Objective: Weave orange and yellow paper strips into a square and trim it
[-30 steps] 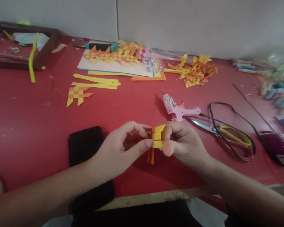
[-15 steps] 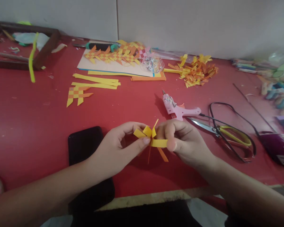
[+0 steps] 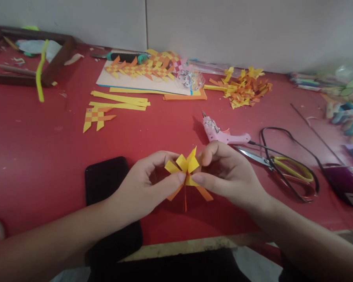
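Note:
Between my hands, above the front of the table, is a small bundle of folded yellow and orange paper strips (image 3: pixel 191 162). Its yellow ends fan upward and its orange ends hang below. My left hand (image 3: pixel 159 178) pinches it from the left, the thumb at its middle. On the other side, my right hand (image 3: pixel 229 172) has its thumb tip pressed on a short yellow strip, with the forefinger curled behind. Just beyond my right hand lies a pink glue gun (image 3: pixel 223 136). A black phone (image 3: pixel 106 178) rests partly under my left forearm.
Scissors (image 3: pixel 255 156) and a black cord lie to the right, near a purple pouch (image 3: pixel 344 184). A woven paper fish (image 3: pixel 95 117) and yellow strips (image 3: pixel 120 100) lie left of centre. Paper scraps (image 3: pixel 244 90) are heaped at the back. A wooden frame (image 3: pixel 59 58) stands far left.
My right thumb has moved left to the bundle's middle, and the yellow strip it held out to the right is now folded in. The yellow ends show more spread.

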Motion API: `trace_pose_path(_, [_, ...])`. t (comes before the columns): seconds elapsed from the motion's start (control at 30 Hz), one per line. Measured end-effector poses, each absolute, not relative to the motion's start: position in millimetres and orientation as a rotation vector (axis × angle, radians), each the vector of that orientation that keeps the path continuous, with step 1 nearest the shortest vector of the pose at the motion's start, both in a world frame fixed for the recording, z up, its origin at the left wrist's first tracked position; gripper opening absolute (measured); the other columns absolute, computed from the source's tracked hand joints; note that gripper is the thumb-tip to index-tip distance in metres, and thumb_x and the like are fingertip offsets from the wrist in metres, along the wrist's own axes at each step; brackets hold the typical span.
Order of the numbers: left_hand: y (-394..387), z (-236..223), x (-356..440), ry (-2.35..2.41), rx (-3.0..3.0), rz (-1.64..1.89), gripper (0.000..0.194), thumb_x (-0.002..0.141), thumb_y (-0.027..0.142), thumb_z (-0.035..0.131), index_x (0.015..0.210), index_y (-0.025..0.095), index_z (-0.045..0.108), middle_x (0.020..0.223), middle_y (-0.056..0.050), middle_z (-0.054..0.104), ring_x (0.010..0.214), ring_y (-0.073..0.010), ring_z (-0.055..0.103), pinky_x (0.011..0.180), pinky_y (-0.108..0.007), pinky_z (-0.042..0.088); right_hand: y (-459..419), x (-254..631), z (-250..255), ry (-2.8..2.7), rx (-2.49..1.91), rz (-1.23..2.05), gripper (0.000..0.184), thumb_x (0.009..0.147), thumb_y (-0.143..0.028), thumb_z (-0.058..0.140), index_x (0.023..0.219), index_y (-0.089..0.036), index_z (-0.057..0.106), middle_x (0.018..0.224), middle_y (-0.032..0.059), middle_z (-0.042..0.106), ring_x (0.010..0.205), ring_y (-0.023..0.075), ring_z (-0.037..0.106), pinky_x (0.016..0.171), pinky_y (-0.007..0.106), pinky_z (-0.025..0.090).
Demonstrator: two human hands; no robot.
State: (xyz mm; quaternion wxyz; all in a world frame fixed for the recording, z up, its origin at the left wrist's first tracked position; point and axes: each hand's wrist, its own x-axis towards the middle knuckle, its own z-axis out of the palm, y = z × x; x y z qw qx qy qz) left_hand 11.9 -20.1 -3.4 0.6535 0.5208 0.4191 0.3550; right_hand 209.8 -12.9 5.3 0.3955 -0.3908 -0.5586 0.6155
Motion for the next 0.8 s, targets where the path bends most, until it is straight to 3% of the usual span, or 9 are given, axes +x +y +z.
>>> trace_pose_path(0.1, [-20,-4,13,0.99,1.313,0.852,0.007,0.087,0.026,0.065,0.084,0.02,0.062,0.099,-0.002,0.065,0.09,-0.0157,0.062,0.082,-0.029,0.049,-14,209,7,-1.489,-1.073,1.504,0.025,0.078,-0.015,0.073,0.086,-0.022,0.051,0.08,-0.0019,0.064,0.067,0.0091,0.062,0.058,0.02,0.053])
trace_pose_path(0.2, [-21,-5,14,1.003,1.412,0.859,0.017,0.088,0.026,0.064,0.074,0.02,0.057,0.101,-0.002,0.063,0.089,-0.0149,0.061,0.083,-0.029,0.048,-15,208,9,-1.551,-1.187,1.408,0.026,0.076,-0.01,0.069,0.089,-0.022,0.051,0.085,-0.0009,0.064,0.069,0.0093,0.064,0.059,0.019,0.053])
trace_pose_path(0.47, [-24,-8,12,1.01,1.576,0.837,0.013,0.089,0.026,0.064,0.079,0.021,0.058,0.101,-0.001,0.061,0.094,-0.0142,0.061,0.085,-0.027,0.046,-19,205,10,-1.589,-1.263,1.333,0.04,0.072,-0.01,0.066,0.106,-0.024,0.05,0.089,0.0001,0.066,0.066,0.0095,0.064,0.054,0.018,0.051])
trace_pose_path(0.63, [-23,-7,13,1.025,1.5,0.827,0.013,0.09,0.029,0.064,0.08,0.021,0.061,0.098,-0.001,0.061,0.089,-0.0148,0.06,0.081,-0.027,0.047,-19,204,8,-1.58,-1.224,1.37,0.033,0.077,-0.013,0.066,0.104,-0.024,0.049,0.086,-0.0008,0.067,0.064,0.0094,0.064,0.055,0.019,0.052])
trace_pose_path(0.8, [-22,-8,13,1.012,1.281,0.766,0.015,0.089,0.035,0.065,0.089,0.02,0.065,0.089,-0.001,0.065,0.081,-0.0155,0.061,0.073,-0.027,0.049,-13,217,16,-1.667,-1.184,1.228,0.022,0.082,-0.019,0.067,0.101,-0.023,0.056,0.09,0.0022,0.067,0.076,0.0138,0.067,0.065,0.025,0.056])
